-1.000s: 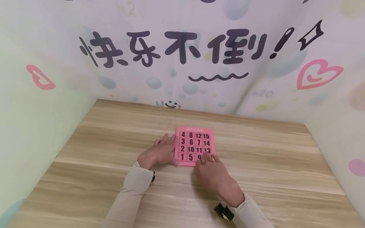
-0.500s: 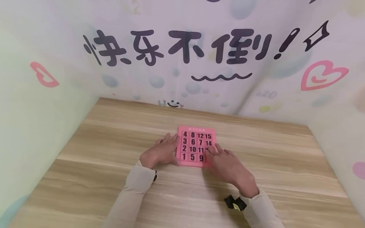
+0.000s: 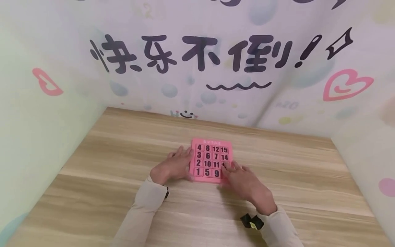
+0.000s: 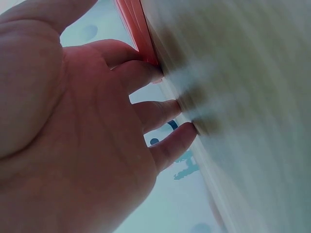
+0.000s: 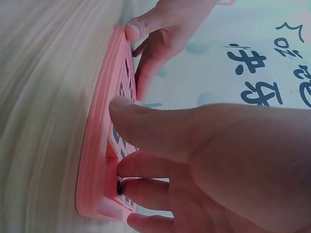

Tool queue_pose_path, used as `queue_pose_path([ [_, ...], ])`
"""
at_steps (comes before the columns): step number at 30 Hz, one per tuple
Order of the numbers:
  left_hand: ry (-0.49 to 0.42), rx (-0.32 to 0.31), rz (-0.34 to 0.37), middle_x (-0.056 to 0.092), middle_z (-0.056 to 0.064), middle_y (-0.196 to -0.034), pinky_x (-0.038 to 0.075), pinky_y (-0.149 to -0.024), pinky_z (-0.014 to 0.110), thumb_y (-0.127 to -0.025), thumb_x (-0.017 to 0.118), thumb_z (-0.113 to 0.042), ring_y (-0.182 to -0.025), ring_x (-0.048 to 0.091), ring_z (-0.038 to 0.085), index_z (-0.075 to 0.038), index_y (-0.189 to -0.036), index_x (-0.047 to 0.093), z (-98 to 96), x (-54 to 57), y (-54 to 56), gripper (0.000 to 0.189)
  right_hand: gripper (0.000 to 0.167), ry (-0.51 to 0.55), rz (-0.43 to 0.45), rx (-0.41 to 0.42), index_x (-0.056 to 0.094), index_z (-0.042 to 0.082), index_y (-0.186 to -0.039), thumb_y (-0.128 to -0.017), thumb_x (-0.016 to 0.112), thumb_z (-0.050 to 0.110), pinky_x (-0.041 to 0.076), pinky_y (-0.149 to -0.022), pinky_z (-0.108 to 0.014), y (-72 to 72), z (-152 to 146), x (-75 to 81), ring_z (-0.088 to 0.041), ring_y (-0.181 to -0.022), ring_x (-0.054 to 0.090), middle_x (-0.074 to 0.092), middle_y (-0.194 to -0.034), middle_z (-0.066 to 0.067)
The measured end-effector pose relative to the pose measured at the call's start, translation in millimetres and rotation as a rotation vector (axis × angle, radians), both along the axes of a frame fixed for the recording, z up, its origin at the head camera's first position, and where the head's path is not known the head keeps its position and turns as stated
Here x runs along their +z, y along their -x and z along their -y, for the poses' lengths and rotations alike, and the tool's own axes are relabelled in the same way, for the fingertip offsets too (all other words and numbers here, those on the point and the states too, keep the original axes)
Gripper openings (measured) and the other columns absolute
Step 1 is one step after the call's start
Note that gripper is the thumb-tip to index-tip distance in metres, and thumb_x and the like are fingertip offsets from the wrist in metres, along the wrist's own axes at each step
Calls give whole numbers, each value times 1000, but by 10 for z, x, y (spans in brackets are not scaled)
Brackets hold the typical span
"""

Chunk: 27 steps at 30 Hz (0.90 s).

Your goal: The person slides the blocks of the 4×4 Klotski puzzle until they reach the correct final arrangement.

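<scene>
A pink sliding number puzzle (image 3: pixel 212 156) lies flat on the wooden table, numbered tiles facing up. My left hand (image 3: pixel 175 164) steadies its left side. In the right wrist view, the left thumb (image 5: pixel 138 29) presses on the near corner of the frame while the other fingers run along the side. My right hand (image 3: pixel 247 183) reaches over the lower right part, its fingertips on the tile under the 14 and beside the 11. That tile's number is mostly covered. Next to the tile 9 (image 3: pixel 217 173), the right hand hides the corner; the right wrist view shows a recess there.
The wooden table (image 3: pixel 123 144) surrounds the puzzle. Behind it hangs a white printed cloth (image 3: pixel 185 20) with large black characters, and pale walls (image 3: pixel 31 137) close in the sides. Each wrist wears a black strap (image 3: pixel 252 221) by a light sleeve (image 3: pixel 280 226).
My right hand has shifted right and a little away from me, uncovering the tile 9 and covering the tile 13. The left hand keeps its place at the left side.
</scene>
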<state>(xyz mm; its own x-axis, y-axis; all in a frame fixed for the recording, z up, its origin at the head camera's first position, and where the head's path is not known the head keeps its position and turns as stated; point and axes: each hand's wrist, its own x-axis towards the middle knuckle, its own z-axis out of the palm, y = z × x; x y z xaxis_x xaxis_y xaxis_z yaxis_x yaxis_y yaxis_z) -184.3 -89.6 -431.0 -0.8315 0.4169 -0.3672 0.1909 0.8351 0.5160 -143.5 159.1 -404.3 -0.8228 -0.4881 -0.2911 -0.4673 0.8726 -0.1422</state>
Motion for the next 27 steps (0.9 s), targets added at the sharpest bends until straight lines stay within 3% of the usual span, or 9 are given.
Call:
queue_pose_path([
  [4, 7, -2, 1, 3, 6, -166, 0, -124, 51, -83, 77, -37, -153, -8, 32, -7, -159, 11, 2, -3, -14, 105, 61, -1, 22, -5, 43, 2, -148, -101, 55, 38, 26, -115, -64, -10, 6, 8, -44, -146, 27, 34, -158, -17],
  [16, 17, -6, -1, 3, 7, -167, 0, -124, 51, -84, 76, -38, -153, -9, 32, -6, -159, 11, -20, 8, 7, 104, 56, -16, 17, 16, 48, 3, -146, -101, 55, 36, 35, -112, -60, -7, 0, 31, -45, -142, 35, 40, -155, -18],
  [27, 20, -4, 8, 3, 6, -167, 1, -124, 51, -85, 75, -38, -153, -10, 32, -7, -159, 11, -23, -3, 10, 103, 53, -21, 81, 8, 49, 1, -144, -102, 54, 33, 34, -114, -58, -51, 1, 109, -44, -141, 36, 44, -151, -21],
])
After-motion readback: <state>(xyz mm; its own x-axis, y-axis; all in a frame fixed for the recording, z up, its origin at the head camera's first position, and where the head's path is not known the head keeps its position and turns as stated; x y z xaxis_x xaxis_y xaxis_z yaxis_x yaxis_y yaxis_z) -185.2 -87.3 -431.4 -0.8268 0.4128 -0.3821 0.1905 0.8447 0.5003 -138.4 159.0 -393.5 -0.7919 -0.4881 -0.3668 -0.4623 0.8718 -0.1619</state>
